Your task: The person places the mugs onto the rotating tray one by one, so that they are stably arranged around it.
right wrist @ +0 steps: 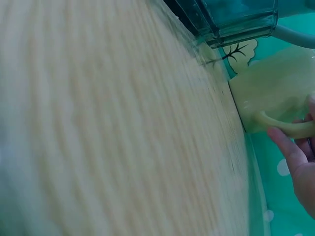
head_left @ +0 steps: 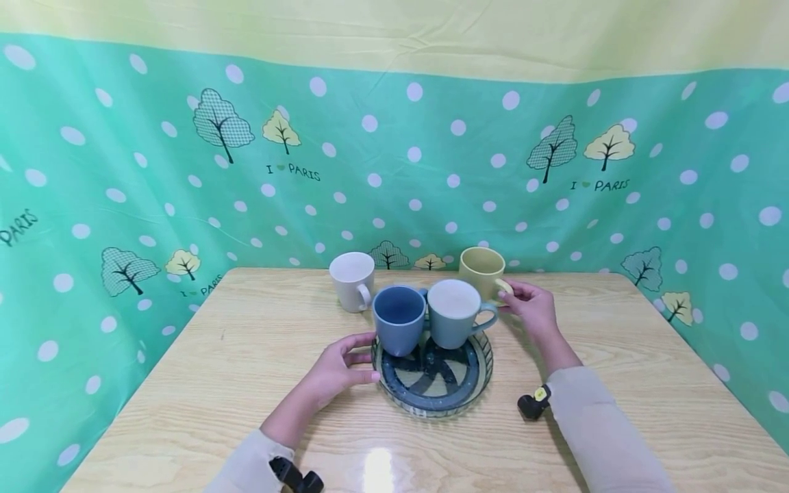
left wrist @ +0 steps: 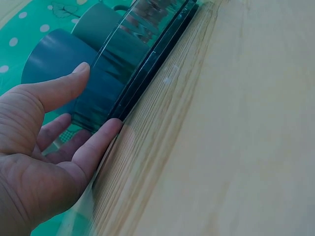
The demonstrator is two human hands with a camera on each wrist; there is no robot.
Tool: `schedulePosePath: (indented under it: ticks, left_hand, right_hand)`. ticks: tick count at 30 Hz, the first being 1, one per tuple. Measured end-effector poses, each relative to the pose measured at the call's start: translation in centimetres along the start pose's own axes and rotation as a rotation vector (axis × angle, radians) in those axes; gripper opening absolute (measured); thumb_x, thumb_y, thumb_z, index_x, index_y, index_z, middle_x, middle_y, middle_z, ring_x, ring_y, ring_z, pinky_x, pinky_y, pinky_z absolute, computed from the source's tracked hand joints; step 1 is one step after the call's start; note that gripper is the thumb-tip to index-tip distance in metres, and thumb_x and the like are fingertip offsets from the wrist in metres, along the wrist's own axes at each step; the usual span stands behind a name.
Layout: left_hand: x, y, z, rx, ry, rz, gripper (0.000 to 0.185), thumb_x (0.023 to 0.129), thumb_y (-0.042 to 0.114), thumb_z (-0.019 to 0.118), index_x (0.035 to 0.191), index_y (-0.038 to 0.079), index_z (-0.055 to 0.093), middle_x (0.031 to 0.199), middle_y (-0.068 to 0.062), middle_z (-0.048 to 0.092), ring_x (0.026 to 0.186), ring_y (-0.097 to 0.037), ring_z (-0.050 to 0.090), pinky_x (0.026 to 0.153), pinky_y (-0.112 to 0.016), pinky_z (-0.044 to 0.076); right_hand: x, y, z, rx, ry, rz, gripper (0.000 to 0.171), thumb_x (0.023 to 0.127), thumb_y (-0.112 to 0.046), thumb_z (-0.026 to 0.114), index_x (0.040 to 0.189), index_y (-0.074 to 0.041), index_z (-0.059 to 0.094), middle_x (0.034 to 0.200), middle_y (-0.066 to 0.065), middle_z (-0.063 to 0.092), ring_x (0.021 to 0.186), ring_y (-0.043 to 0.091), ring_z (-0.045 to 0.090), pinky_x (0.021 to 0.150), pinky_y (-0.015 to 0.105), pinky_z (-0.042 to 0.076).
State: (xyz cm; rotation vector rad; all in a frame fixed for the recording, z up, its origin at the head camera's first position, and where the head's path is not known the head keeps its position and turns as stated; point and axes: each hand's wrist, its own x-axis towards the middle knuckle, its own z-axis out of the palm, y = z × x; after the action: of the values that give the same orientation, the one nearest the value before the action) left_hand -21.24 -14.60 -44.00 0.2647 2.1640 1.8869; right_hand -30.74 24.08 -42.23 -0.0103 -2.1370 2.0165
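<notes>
Staged tabletop: patterned backdrop cloth (head_left: 394, 157), wooden table (head_left: 616, 383).

The right hand (right wrist: 300, 167) holds the yellow mug's (right wrist: 275, 93) handle near the table's (right wrist: 113, 128) edge, beside the glass tray (right wrist: 231, 19).

Pale yellow mug (head_left: 481, 271) stands upright near the table's far edge, just behind the round glass tray (head_left: 435, 401) bearing two mugs.

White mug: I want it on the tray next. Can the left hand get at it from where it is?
Probably yes. The white mug stands alone behind the left hand, with bare table between; the blue mug sits to the side.
</notes>
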Motion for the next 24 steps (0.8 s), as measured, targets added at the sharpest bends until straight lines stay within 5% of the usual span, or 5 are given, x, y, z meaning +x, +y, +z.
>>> schedulePosePath:
  ticks: [10, 24]
  left_hand:
    - [0.0, 0.0, 0.0, 0.004, -0.008, 0.006, 0.071, 0.078, 0.004, 0.081, 0.142, 0.011, 0.049, 0.143, -0.014, 0.048, 0.121, -0.032, 0.054, 0.096, -0.039, 0.051]
    - [-0.1, 0.2, 0.1, 0.011, 0.003, 0.003, 0.071, 0.078, 0.005, 0.081, 0.142, 0.011, 0.050, 0.144, -0.014, 0.048, 0.122, -0.033, 0.054, 0.097, -0.040, 0.051]
  right_hand:
    - [0.1, 0.3, 0.1, -0.008, 0.124, 0.019, 0.035, 0.088, 0.002, 0.068, 0.122, 0.009, 0.060, 0.092, 0.008, 0.064, 0.084, 0.015, 0.066, 0.080, 0.036, 0.058]
    - [-1.1, -0.3, -0.6, -0.021, 0.107, -0.010, 0.037, 0.087, 0.002, 0.070, 0.122, 0.010, 0.060, 0.092, 0.008, 0.066, 0.084, 0.015, 0.066, 0.075, 0.033, 0.059]
